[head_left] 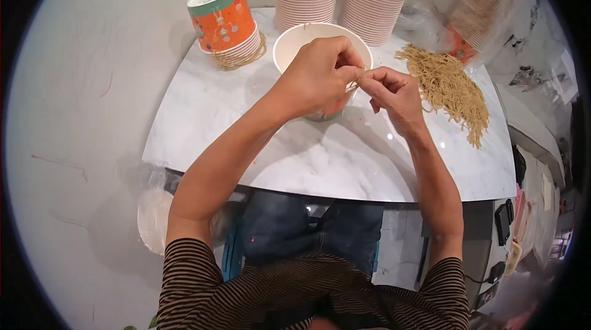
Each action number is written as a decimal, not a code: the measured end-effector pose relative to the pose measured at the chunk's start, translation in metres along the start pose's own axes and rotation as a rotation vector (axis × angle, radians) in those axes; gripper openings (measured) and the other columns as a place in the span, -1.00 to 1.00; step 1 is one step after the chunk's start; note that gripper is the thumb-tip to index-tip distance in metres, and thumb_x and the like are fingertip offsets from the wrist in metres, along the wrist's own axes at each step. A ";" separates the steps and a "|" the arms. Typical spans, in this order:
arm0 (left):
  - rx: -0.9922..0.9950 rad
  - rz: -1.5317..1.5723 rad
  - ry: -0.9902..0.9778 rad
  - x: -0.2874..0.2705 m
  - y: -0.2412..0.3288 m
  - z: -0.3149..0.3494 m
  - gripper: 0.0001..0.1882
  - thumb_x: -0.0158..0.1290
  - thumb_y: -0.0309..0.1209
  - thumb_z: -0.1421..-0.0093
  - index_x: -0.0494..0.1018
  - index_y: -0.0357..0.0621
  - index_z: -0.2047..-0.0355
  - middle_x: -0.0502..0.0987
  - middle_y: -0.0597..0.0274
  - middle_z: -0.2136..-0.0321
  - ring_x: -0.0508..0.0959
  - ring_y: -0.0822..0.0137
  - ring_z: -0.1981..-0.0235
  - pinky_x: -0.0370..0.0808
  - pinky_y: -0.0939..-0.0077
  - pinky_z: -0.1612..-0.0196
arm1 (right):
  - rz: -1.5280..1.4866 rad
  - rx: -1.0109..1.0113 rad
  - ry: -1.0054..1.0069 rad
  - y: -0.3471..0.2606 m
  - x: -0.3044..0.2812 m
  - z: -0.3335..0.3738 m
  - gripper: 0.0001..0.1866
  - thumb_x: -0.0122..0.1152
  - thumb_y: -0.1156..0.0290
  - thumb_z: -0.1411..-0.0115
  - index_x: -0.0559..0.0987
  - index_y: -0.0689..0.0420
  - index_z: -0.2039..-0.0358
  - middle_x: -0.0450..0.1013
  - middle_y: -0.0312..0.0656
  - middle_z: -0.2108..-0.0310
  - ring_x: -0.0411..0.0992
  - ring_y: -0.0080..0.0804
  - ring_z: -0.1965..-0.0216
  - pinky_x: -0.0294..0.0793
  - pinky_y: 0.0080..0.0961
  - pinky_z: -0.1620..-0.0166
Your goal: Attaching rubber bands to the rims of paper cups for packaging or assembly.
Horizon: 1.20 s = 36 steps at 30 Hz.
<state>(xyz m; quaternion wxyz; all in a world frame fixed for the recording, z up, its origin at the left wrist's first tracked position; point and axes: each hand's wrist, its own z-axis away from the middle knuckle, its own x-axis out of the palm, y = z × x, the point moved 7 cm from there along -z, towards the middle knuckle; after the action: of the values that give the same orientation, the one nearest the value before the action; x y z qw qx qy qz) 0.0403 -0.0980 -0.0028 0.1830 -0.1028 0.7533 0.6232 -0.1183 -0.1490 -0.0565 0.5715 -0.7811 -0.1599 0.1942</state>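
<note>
The fingers of the left hand [315,77] and right hand [397,95] are pinched, tips nearly meeting, seemingly on a thin, pale strand [351,87]; a light, even pinch and steady wrists would suit such fine handling. The strand lies between both sets of fingertips, upper centre of the frame, before the open, orange-and-green paper bucket with white interior [292,45] on the white marbled worktop [335,164].

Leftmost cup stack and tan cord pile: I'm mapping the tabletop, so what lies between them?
In the head view: an open cup, the left hand and right hand at it, and two tall cup stacks behind.
</note>
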 end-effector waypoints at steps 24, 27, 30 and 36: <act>0.347 -0.189 0.108 0.006 0.001 -0.016 -0.92 0.26 -0.59 -0.16 0.59 -0.28 0.33 0.65 0.19 0.48 0.64 0.36 0.47 0.56 0.48 0.40 | -0.302 0.077 0.043 0.014 -0.007 0.012 -0.82 0.29 0.38 -0.34 0.62 0.25 0.22 0.48 -0.36 0.43 0.33 -0.70 0.55 0.42 -0.61 0.47; 0.506 -0.352 0.152 0.008 0.009 -0.011 -0.90 0.28 -0.60 -0.11 0.61 -0.24 0.35 0.63 0.17 0.49 0.63 0.23 0.46 0.55 0.38 0.39 | -0.298 0.103 0.038 0.013 -0.005 0.012 -0.82 0.29 0.38 -0.36 0.63 0.25 0.23 0.50 -0.35 0.42 0.36 -0.70 0.53 0.41 -0.62 0.48; 0.601 -0.452 0.182 0.010 0.020 -0.002 -0.88 0.29 -0.60 -0.08 0.61 -0.21 0.35 0.62 0.16 0.49 0.61 0.16 0.43 0.53 0.32 0.37 | -0.308 0.096 0.031 0.009 -0.002 0.013 -0.79 0.34 0.31 -0.32 0.67 0.21 0.21 0.58 -0.36 0.42 0.41 -0.75 0.46 0.38 -0.70 0.45; 0.616 -0.456 0.185 0.013 0.023 0.001 -0.86 0.30 -0.61 -0.07 0.61 -0.22 0.34 0.61 0.16 0.49 0.60 0.14 0.40 0.52 0.30 0.37 | -0.276 0.097 0.035 0.008 -0.003 0.013 -0.78 0.33 0.30 -0.33 0.67 0.21 0.21 0.61 -0.36 0.40 0.43 -0.76 0.45 0.38 -0.71 0.46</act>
<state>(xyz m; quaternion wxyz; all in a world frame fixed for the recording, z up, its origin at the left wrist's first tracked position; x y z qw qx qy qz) 0.0198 -0.0914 0.0125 0.2702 -0.2636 0.8763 0.2994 -0.1275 -0.1418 -0.0675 0.6326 -0.7264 -0.2462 0.1077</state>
